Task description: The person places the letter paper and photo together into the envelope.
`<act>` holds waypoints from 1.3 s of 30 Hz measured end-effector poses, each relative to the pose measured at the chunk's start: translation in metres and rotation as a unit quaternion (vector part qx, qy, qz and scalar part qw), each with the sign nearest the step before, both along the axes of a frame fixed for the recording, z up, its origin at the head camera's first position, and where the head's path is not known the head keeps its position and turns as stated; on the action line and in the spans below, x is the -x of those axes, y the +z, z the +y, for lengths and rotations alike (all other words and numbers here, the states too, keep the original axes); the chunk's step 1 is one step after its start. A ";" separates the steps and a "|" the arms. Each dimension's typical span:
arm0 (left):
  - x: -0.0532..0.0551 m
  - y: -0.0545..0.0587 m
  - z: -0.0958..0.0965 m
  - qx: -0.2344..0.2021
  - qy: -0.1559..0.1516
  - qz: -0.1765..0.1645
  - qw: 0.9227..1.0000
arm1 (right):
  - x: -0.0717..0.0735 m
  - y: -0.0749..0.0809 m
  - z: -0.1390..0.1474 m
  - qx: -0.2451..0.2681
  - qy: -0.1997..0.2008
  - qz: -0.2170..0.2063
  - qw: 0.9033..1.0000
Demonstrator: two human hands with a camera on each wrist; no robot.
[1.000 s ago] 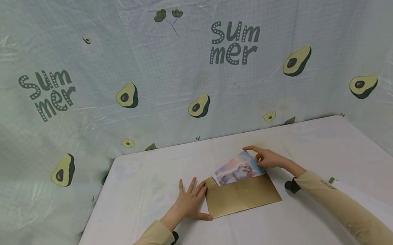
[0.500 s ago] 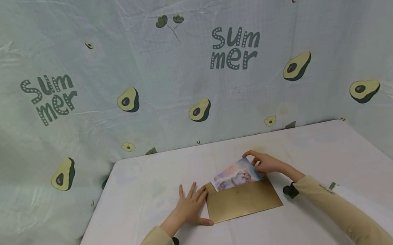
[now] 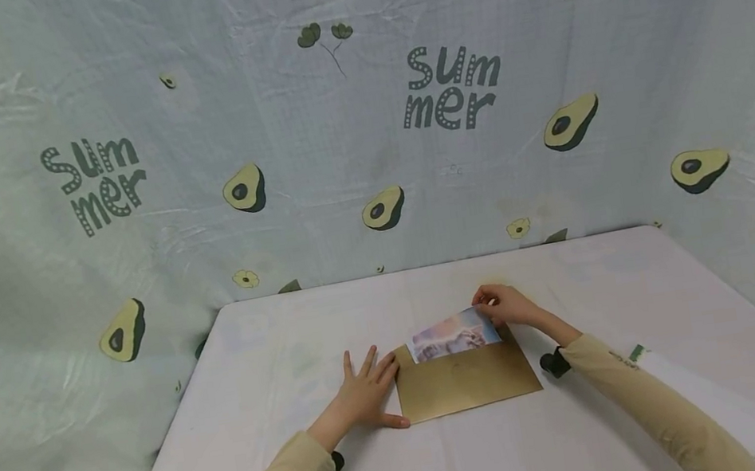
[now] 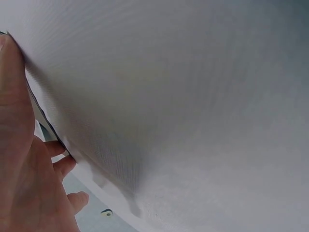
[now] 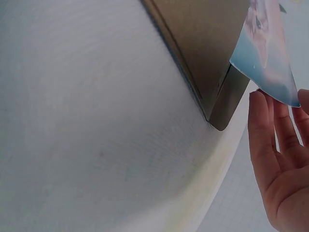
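A gold envelope (image 3: 467, 384) lies flat on the table. From its top opening sticks a pastel picture card (image 3: 453, 336) in pink and blue; the card's lower part is hidden inside. My right hand (image 3: 509, 309) pinches the card's upper right corner between thumb and fingers. In the right wrist view, the blue end of the card (image 5: 268, 58) bends up off the envelope's corner (image 5: 220, 113), with fingers beneath it. My left hand (image 3: 365, 396) rests at the envelope's left edge with fingers spread, fingertips and thumb touching that edge.
A white strip with green ends (image 3: 711, 390) lies on the right side of the table, partly behind the right sleeve (image 3: 640, 400). A pale cloth covers the table (image 3: 290, 336). Behind its far edge hangs a curtain (image 3: 305, 133) printed with avocados.
My right fingers, earlier spread along the card's right edge, have closed together on its upper corner. The card sits a little deeper in the envelope. My left hand keeps its place.
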State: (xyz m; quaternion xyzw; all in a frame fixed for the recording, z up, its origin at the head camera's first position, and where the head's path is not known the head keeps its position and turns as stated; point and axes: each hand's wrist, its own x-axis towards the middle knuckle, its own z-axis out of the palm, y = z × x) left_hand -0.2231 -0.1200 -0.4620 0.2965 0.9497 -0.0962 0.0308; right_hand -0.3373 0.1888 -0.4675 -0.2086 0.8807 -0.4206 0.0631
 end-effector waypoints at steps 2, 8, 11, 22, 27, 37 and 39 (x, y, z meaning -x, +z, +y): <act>0.000 0.001 0.000 -0.002 0.002 -0.003 1.000 | 0.001 0.000 0.000 0.001 -0.005 -0.001 1.000; 0.000 0.003 0.001 0.003 0.005 -0.005 1.000 | 0.002 -0.003 0.003 0.006 0.008 -0.012 1.000; -0.001 0.003 0.002 0.006 0.007 -0.004 1.000 | 0.001 -0.006 0.004 -0.004 0.020 -0.019 1.000; -0.002 0.003 0.002 0.004 0.014 -0.002 1.000 | -0.003 -0.007 0.004 -0.032 0.040 -0.040 0.998; -0.001 0.004 0.003 0.005 0.015 -0.003 1.000 | -0.004 -0.004 0.003 -0.031 0.046 -0.046 0.997; 0.000 0.008 0.004 0.014 0.020 -0.004 1.000 | -0.007 -0.002 0.000 -0.050 0.069 -0.058 0.995; 0.000 0.007 0.004 0.020 0.020 -0.002 1.000 | -0.008 -0.003 0.001 -0.058 0.074 -0.058 0.994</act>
